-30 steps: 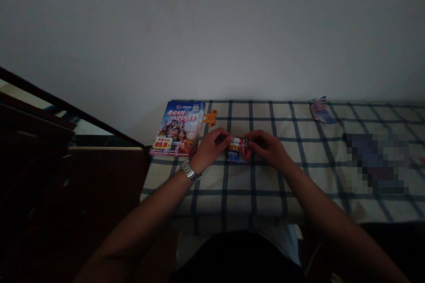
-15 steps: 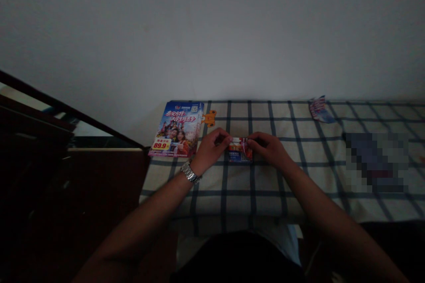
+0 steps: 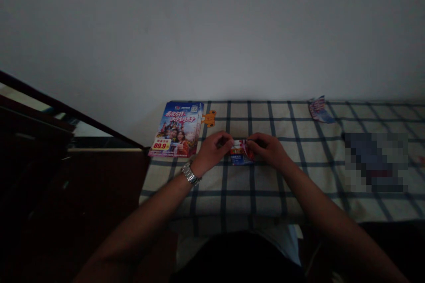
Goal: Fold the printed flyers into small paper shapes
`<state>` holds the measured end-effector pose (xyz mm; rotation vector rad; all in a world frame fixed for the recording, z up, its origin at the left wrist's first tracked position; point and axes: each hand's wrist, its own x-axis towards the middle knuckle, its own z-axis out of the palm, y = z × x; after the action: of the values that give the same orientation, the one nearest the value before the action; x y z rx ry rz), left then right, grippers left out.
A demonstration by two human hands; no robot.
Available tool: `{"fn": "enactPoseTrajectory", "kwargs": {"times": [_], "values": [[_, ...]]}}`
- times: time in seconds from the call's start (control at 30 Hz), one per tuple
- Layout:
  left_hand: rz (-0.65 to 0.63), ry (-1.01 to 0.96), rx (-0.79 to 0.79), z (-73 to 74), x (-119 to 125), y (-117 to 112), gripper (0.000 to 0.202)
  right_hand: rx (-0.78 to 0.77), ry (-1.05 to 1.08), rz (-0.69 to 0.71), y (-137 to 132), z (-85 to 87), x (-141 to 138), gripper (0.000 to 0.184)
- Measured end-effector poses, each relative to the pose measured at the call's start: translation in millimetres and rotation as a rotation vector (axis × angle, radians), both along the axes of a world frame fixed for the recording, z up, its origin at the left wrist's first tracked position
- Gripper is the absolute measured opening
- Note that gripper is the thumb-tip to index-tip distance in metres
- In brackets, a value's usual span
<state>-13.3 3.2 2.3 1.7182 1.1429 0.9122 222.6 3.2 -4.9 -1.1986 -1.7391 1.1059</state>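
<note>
Between my two hands is a small folded flyer (image 3: 239, 152), printed in red, white and blue, above the checked cloth. My left hand (image 3: 217, 148), with a metal watch (image 3: 191, 173) on its wrist, pinches the flyer's left upper edge between thumb and finger. At the opposite upper corner my right hand (image 3: 267, 148) grips the same paper with its fingertips. A stack of printed flyers (image 3: 177, 128) lies to the left of my left hand, and an orange bear-shaped piece (image 3: 209, 118) sticks out beside it.
A blue-and-white checked cloth (image 3: 265, 185) covers the surface, which meets a plain wall (image 3: 232, 44). Toward the back right stands a creased, folded paper (image 3: 321, 110). A blurred-out dark object (image 3: 375, 161) lies at the right. A dark rail (image 3: 73, 110) slants down at the left.
My hands and the folded flyer have shifted slightly toward me, and the flyer a little to the right. Both hands keep their pinch on it.
</note>
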Motion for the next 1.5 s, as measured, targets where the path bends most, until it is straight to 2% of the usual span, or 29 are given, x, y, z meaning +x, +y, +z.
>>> {"fn": "enactPoseTrajectory", "kwargs": {"times": [0.17, 0.77, 1.07, 1.37, 1.5], "values": [[-0.031, 0.039, -0.008, -3.8, 1.3, -0.2, 0.028, -0.007, 0.023, 0.012, -1.1, -2.1, -2.0, 0.024], [-0.104, -0.007, 0.011, -1.6, 2.5, -1.7, 0.025, 0.021, -0.054, 0.036, -5.0, 2.9, -8.9, 0.029], [-0.072, 0.021, 0.019, -1.8, 5.3, -3.1, 0.025, 0.032, -0.04, 0.014, -4.4, -0.5, -9.0, 0.027], [-0.092, 0.009, 0.058, -1.8, 7.1, -3.9, 0.019, 0.057, -0.076, 0.029, -7.2, 0.4, -14.4, 0.021], [-0.099, 0.016, 0.063, -0.7, 6.9, -3.8, 0.019, 0.051, -0.074, 0.039, -7.6, -1.1, -14.5, 0.024]]}}
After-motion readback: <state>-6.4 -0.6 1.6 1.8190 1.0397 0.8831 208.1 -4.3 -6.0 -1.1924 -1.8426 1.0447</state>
